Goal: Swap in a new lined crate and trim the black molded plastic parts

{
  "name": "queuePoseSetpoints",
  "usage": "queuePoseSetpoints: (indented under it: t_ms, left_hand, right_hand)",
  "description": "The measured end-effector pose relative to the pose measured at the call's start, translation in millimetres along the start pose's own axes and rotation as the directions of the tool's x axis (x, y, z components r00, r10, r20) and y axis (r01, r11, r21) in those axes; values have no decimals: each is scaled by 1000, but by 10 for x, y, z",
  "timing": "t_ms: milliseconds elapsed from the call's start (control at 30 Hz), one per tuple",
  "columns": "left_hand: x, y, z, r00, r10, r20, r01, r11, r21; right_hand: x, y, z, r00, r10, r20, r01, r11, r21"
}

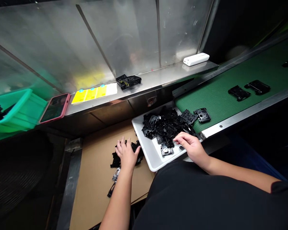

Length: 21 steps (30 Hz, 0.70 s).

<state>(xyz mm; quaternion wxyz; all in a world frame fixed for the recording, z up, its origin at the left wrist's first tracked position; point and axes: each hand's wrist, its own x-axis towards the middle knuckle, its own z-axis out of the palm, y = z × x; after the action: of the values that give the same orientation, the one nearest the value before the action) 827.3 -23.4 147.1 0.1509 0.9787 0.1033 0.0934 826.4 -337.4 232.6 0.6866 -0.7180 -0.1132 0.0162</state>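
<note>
My left hand [127,156] is open, fingers spread over a small heap of black plastic parts [115,159] lying on brown cardboard [93,179]. The palm hides much of that heap. To the right stands a white tray [147,155] piled with black moulded parts [164,126]. Over the tray's near right side is my right hand [192,147], thumb and fingertips pinched together beside the pile. Whatever may be between those fingertips is too small or hidden to make out. One part with a shiny face [167,150] lies near the tray's front edge.
A green conveyor belt [213,99] carrying several black parts ends at the tray. Along the metal ledge [156,80] are a white power bank [196,59], stacked black parts [129,81], yellow labels [90,94] and a pink-cased phone [55,108]. A green bin [21,110] is at far left.
</note>
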Motion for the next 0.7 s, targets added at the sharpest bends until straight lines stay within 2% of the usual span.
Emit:
queuePoseSetpoints:
  t_ms: [67,167,267,333,400,500,600,700]
  left_hand:
    - [14,193,124,987,112,113,-100,989,-107]
    - [6,619,426,905,283,319,-196,941,-277]
    - [-39,1000,776,833,364,416,-252,920,-301]
    - [-70,1148,956,802,387,456,-277,916,-291]
    - [-81,1203,1059,789,392,473,-288,916,-279]
    - [-56,1164,1070,784,406,470,-292,909,-299]
    - [-29,1058,955,786,428,445,-274,888,-370]
    - [-67,917,754,790,459,406,-239,841,-485]
  right_hand:
    - [-6,10,-5,1000,11,-7,-11,1000,1]
    - [-7,0,18,1000,10,-4,-10,1000,1]
    - [-9,-23,49,1000,5,27,-5,1000,4]
    - [-16,-27,52,999,3,53,-3,1000,4]
    - [-28,-12,36,998,8,63,-9,1000,4]
    - [-48,32,-12,998,43,36,-43,999,2]
    - [-53,60,-51,997,73,15,-73,997,-2]
    - [-31,64,-62,997,72,20,-72,997,5]
